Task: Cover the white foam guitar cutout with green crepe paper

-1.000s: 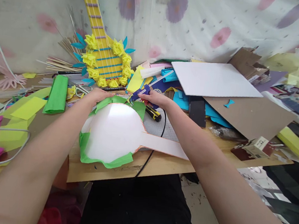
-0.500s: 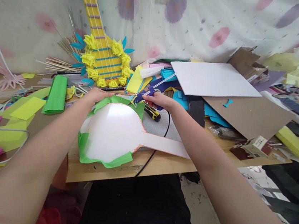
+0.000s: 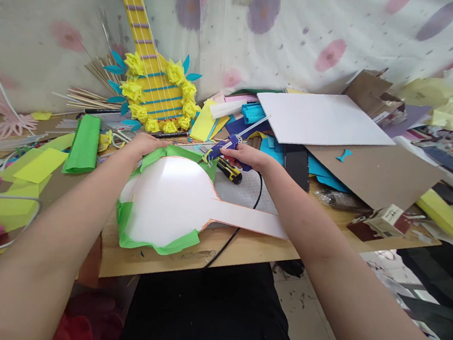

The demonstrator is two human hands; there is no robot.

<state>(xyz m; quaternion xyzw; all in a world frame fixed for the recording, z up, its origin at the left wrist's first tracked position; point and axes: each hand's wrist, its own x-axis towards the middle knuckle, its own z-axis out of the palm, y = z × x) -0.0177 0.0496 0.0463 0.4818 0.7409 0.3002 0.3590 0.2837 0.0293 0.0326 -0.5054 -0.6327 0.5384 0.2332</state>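
Sheets, yellow (image 3: pixel 41 165), at far left of tabletop (image 3: pixel 130 262); green roll (image 3: pixel 83 144) just right of those. Next along, left hand (image 3: pixel 145 146), over far-left rim of white cutout (image 3: pixel 173 202): fingers together, laid on green paper (image 3: pixel 177 246). Pinching it or only pressing it down: cannot tell, thumb not clear. Behind, yellow guitar model (image 3: pixel 157 94), flower-trimmed, propped up.

White cutout flat near front edge of tabletop, round body to the left, neck (image 3: pixel 249 219) out to the right, far end hidden by right forearm (image 3: pixel 318 229). Green paper at far, left and near rims of the body, none seen along the neck.

Glue gun (image 3: pixel 217 150) at far rim, nozzle down by the green paper; actual contact too small to tell. Right hand (image 3: pixel 248 156) with fingers clamped round the gun. Utility knife (image 3: pixel 230 171) just beside, black phone (image 3: pixel 297 167) further right.

Step in hand, judging by layout: gluing green paper to far rim. For the next move: fold over and press firmly while hot, fingers clear of nozzle, then on towards the neck joint.

Versus a second ago: left hand on about the same patch; cutout hardly shifted; glue gun and right hand moved right along far rim, neckwards. Knife and phone as before.
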